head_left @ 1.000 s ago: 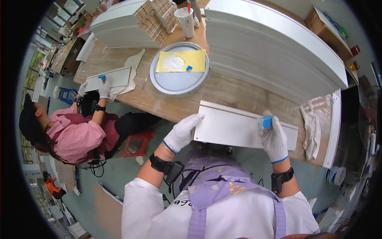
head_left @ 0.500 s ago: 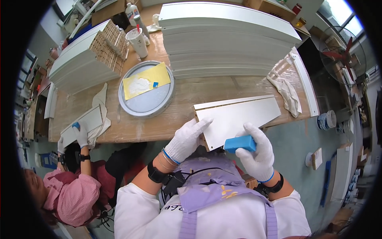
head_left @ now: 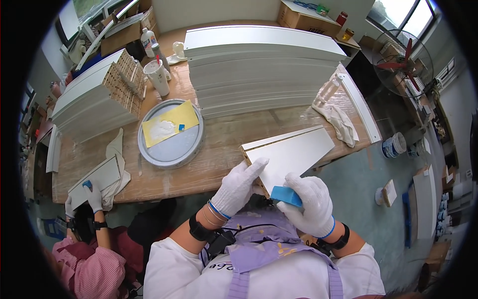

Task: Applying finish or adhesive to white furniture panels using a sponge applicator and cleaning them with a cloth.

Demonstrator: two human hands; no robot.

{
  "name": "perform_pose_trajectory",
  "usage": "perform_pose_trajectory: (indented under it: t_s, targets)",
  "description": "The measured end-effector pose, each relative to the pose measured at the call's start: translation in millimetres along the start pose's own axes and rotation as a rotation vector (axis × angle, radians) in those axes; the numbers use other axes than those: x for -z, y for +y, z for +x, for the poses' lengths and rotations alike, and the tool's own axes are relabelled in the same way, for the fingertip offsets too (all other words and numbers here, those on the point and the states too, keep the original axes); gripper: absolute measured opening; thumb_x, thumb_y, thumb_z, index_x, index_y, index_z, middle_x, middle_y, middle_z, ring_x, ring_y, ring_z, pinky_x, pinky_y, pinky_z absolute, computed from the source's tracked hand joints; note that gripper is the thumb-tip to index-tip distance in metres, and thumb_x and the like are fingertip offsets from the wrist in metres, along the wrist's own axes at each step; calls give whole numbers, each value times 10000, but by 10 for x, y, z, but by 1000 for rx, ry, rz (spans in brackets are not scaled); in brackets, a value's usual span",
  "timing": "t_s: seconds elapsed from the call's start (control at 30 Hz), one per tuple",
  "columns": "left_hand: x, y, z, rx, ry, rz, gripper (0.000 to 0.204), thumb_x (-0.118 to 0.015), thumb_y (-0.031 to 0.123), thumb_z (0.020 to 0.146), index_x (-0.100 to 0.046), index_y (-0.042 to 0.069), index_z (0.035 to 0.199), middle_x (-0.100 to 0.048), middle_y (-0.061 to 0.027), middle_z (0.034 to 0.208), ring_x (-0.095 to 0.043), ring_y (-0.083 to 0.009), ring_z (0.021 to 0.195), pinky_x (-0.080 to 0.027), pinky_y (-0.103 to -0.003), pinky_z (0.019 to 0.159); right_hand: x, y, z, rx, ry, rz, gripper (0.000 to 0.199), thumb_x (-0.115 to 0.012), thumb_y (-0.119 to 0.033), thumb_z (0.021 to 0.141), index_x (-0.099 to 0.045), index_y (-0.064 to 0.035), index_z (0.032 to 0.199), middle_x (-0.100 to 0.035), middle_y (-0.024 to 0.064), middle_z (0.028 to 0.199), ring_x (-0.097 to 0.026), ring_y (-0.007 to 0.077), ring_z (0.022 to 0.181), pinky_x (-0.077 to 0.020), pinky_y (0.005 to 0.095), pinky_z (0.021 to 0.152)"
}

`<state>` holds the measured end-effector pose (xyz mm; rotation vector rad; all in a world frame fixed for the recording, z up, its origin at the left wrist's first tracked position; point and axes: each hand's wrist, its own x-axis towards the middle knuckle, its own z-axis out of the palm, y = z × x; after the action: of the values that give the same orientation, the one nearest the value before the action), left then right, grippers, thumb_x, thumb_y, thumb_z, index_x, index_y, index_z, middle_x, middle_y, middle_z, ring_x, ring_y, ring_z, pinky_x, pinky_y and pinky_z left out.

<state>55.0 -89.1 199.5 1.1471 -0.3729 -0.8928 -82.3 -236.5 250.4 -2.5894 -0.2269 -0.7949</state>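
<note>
ok so left hand (head_left: 238, 185) is clamped on the left end of the white board (head_left: 294, 153), at the near edge of the table (head_left: 226, 144), right hand (head_left: 310, 203) has a blue block (head_left: 286, 196) gripped by the board's near corner

Panel (head_left: 298, 154) before stack (head_left: 259, 74), tub (head_left: 186, 144) left, cloth (head_left: 341, 124) right; sheet (head_left: 177, 114) on tub, cup (head_left: 157, 79) behind.

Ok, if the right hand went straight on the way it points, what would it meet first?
Probably the near end of the white board, met first by the blue block the right hand holds; whether block and board touch now is unclear.
</note>
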Motion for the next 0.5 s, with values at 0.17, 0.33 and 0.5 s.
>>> perform_pose_trajectory:
  t_s: [0.17,0.33,0.5]
  targets:
    - [-36,-2,-6,-9,5,-19,562,-613,388,971,-509,-28,1334,-612,-151,1173,-672,-224,1028,-624,-357,780,42,12,-3,-29,19,11,681,-839,-128,662,-563,-49,1279,-672,92,1045,-637,296,857,-502,407,776]
    - [-135,114,34,242,114,-249,303,-516,83,1021,-525,16,1317,-584,-123,1051,-645,-213,920,-601,-332,744,115,17,55,56,-8,-107,681,-844,-130,640,-578,-67,1265,-671,82,1067,-653,266,897,-505,394,777]
    - [-142,46,73,210,90,-290,365,-613,321,984,-577,-19,1110,-643,-120,1015,-671,-213,899,-597,-331,699,136,49,28,95,-19,-41,666,-848,-132,632,-588,-68,1243,-673,77,1100,-661,263,932,-511,383,771]
